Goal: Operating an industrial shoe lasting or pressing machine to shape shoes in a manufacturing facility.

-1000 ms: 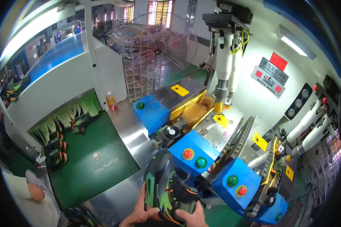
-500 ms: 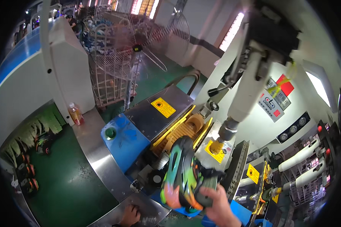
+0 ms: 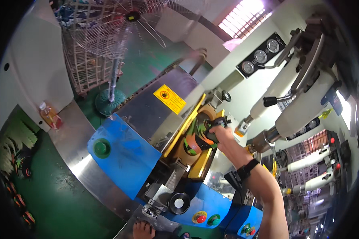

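One shoe, black w/ green and orange patches, is gripped by the right hand and is now held down inside the yellow-lined cradle of the machine; half a sec ago it was held up in front of the press w/ both hands near it, a sec ago low by the blue panels. Left hand has dropped to the steel ledge at the bottom edge, fingers resting flat and spread, nothing held. Black wristband is seen on the right forearm. Yellow rectangular warning label w/ black symbol is stuck on the grey machine cover; a small yellow tag sits by the white press column. Blue panel carries a green round button; red and green buttons are set on the lower blue box. Orange-liquid bottle stands on the ledge's far left end. Green floor, wire-cage fan, three round gauges on white wall are noted.
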{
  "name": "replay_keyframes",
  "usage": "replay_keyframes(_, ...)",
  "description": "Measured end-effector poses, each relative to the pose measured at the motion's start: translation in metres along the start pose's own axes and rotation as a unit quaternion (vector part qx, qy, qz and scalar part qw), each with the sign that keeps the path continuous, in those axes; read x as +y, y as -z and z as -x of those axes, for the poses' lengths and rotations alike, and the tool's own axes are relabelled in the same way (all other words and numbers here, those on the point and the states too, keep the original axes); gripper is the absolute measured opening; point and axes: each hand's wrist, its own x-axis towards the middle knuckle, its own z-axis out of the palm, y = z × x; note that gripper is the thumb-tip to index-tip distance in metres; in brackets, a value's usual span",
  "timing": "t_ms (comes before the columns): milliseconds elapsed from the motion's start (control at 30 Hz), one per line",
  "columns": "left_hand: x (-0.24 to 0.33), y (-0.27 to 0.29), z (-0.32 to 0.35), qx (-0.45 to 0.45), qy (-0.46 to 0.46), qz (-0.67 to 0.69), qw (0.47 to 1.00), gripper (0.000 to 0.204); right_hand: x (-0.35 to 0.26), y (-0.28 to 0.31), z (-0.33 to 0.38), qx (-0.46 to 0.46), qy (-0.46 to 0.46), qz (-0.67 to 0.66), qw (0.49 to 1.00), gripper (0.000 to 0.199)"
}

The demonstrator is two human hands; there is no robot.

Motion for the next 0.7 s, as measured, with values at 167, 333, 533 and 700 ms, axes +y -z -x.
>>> replay_keyframes(167,-0.002,-0.006,-0.005,0.021,-0.026,-0.041,0.999,0.030,0.009,-0.020,0.011,0.071,0.044,0.243,0.966,0.044)
replay_keyframes(333,-0.003,-0.010,-0.010,0.173,-0.085,0.001,0.981,0.028,0.041,-0.053,0.018,0.127,0.224,0.209,0.943,0.044)
replay_keyframes(533,-0.002,-0.009,-0.016,0.142,-0.071,-0.010,0.987,0.026,0.042,-0.054,0.016,0.138,0.229,0.263,0.927,0.043)
replay_keyframes(700,-0.001,-0.014,-0.015,0.162,-0.060,-0.025,0.985,0.023,0.049,-0.053,0.015,0.095,0.202,0.227,0.948,0.050)
